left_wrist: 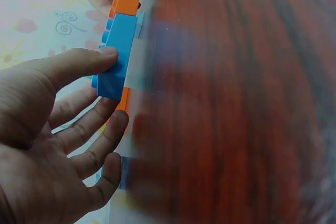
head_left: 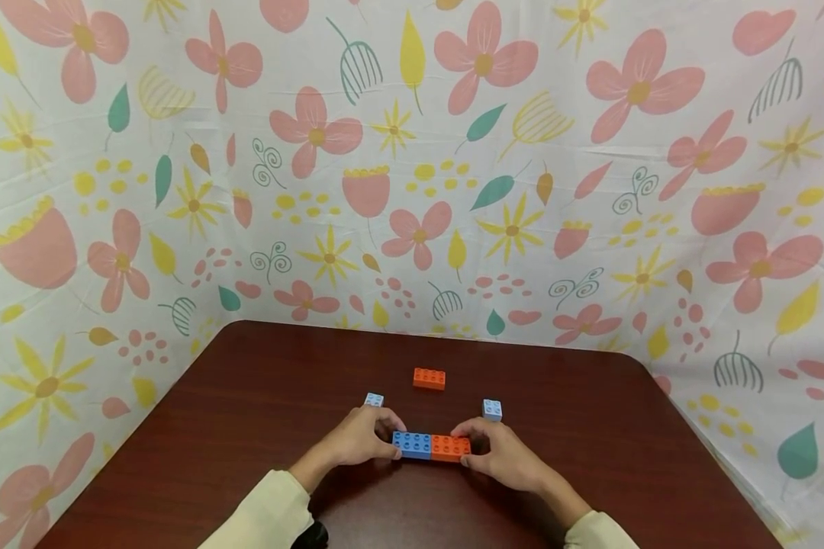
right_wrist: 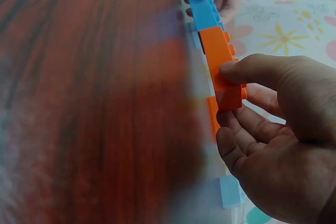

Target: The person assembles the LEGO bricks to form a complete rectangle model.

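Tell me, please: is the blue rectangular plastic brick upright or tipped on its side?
Upright. In the head view, the blue rectangular plastic brick, in the left hand, shows its round studs facing up.

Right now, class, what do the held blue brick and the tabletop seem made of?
The blue brick looks like moulded plastic, smooth, perhaps slightly glossy, judging by its even colour and round studs. The tabletop has reddish-brown, streaky grain and a soft sheen: perhaps varnished wood, perhaps laminate.

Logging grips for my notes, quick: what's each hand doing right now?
Left hand: holding the blue brick.
Right hand: holding the orange brick beside it.
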`<state>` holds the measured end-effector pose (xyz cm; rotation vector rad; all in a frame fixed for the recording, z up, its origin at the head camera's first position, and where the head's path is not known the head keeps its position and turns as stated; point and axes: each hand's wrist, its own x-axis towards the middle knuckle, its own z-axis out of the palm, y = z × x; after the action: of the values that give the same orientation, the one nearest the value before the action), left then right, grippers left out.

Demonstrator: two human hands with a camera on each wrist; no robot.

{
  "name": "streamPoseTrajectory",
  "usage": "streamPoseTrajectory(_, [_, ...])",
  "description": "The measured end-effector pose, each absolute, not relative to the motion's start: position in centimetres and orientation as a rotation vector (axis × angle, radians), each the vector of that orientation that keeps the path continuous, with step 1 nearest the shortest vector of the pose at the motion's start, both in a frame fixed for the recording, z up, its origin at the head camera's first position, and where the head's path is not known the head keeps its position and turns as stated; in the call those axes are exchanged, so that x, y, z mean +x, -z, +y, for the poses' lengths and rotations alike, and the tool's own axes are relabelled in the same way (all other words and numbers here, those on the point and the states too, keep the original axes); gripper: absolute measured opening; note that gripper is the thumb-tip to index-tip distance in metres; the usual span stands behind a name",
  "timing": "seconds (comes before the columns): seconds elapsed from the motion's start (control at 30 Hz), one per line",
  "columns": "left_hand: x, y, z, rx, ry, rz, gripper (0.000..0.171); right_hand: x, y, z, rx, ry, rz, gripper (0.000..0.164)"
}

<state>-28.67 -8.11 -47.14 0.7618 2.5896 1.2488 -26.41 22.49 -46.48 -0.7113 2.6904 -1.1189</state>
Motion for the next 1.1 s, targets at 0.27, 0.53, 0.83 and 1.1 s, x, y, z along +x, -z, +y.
streamPoseTrajectory(0.27, [-28.9, 47.5, -7.9, 0.763, -1.231, 2.606, 0.028, -26.7, 47.1, 22.6, -0.73, 1.137, 2.668, 0.029])
streamPoseTrajectory(0.53, [-28.9, 47.7, -7.9, 0.774, -1.193, 2.629, 0.029, -26.6, 47.7, 22.5, -0.726, 1.162, 2.661, 0.029])
streamPoseTrajectory(0.83, [-28.8, 47.6, -8.0, 0.774, -1.183, 2.631, 0.029, -26.7, 47.7, 22.3, -0.762, 1.148, 2.689, 0.03])
streamPoseTrajectory(1.1, [-28.8, 47.7, -7.9, 0.783, -1.19, 2.631, 0.03, -26.8, 47.2, 22.4, -0.771, 1.106, 2.688, 0.04])
